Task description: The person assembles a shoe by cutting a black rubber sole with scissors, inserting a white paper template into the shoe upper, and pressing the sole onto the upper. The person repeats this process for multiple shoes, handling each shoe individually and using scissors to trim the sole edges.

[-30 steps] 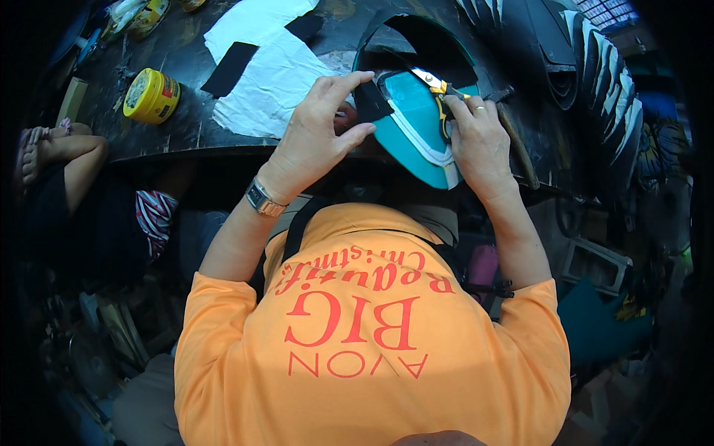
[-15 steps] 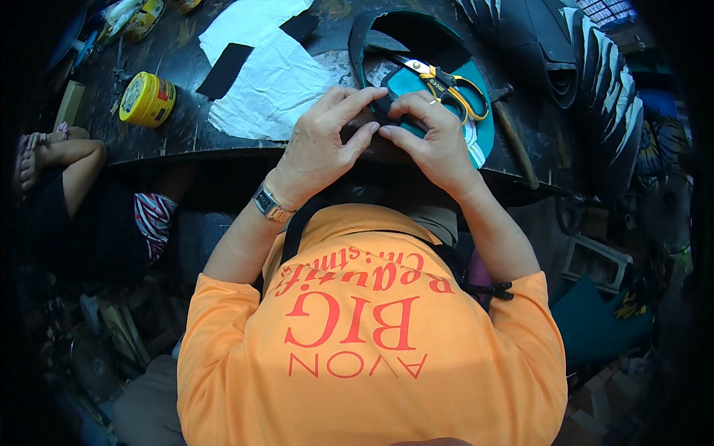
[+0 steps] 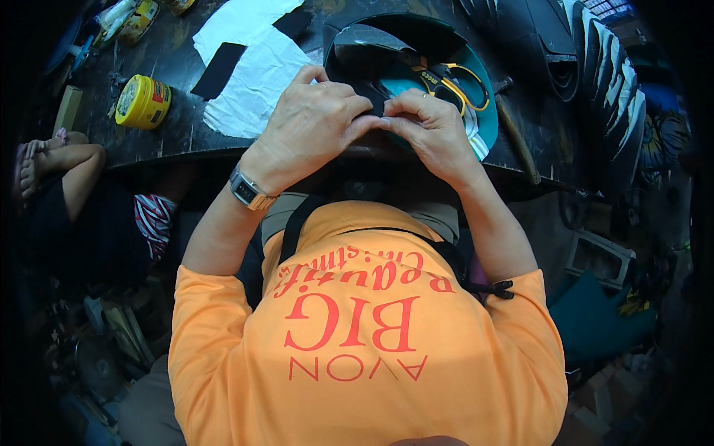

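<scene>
A black, flexible strip (image 3: 372,48) of sheet material curves in a loop over the table's near part, its lower end between my hands. My left hand (image 3: 309,115) is closed on that end, its thumb stretched toward the right thumb. My right hand (image 3: 431,134) pinches the same edge, and the two thumb tips meet. Scissors (image 3: 465,78) with yellow and black handles lie just beyond my right hand, on a teal sheet (image 3: 487,130). The fingertips hide the exact edge being gripped.
A white cloth (image 3: 256,82) with a black rectangular piece (image 3: 218,70) on it lies left of my hands, near a yellow tub (image 3: 143,102). A wooden-handled hammer (image 3: 517,141) rests at right, by stacked dark sheets (image 3: 606,82). Another person's hand (image 3: 33,167) is at far left.
My left hand has shifted left and turned, its fingers curling more over the strip. The strip's loop has tipped and spread leftward, covering the scissors' blades. My right hand has hardly moved.
</scene>
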The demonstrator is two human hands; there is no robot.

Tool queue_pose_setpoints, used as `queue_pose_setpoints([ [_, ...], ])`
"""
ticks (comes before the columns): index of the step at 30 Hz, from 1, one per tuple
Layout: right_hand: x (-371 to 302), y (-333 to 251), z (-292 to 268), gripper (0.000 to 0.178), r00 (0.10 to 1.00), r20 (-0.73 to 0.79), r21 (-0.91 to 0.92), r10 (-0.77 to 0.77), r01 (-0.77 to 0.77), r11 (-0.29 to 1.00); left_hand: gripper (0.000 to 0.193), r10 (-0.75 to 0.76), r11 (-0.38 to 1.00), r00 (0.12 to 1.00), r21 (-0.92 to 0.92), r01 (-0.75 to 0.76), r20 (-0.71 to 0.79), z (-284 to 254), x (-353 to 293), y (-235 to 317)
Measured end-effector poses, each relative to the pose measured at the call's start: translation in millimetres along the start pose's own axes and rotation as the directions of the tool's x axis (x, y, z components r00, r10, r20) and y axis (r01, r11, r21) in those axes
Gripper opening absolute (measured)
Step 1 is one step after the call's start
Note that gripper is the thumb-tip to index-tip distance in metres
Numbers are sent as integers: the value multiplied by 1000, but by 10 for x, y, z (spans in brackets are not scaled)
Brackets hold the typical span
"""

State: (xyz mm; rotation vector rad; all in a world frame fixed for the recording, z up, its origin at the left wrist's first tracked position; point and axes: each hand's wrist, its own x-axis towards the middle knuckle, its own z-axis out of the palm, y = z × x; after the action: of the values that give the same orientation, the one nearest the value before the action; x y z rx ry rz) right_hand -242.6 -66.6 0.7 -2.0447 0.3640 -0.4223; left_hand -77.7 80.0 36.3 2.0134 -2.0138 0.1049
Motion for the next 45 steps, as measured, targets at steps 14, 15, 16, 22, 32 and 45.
queue_pose_setpoints([
  [14, 9, 5, 227, 11, 919, -58, -441, -389, 326, 836, 28, -166, 962, 983, -232, 144, -78, 309, -151, 195],
  [15, 21, 20, 218, 9, 923, -64, -410, -379, 321, 854, 29, -202, 946, 976, -274, 173, -84, 323, -149, 192],
  [16, 29, 32, 204, 7, 929, -73, -375, -362, 310, 873, 31, -241, 928, 967, -311, 205, -81, 333, -149, 186],
  [22, 46, 30, 171, 12, 953, -128, -315, -274, 223, 922, 35, -315, 891, 947, -361, 275, -55, 355, -191, 91],
  [32, 119, 53, 178, 12, 959, -224, -288, -174, 105, 952, 32, -264, 933, 954, -289, 215, -142, 354, -106, 45],
  [45, -385, 22, 350, 49, 927, 17, -762, -374, 254, 596, 16, -19, 990, 998, -140, 27, 61, 280, 291, -176],
])
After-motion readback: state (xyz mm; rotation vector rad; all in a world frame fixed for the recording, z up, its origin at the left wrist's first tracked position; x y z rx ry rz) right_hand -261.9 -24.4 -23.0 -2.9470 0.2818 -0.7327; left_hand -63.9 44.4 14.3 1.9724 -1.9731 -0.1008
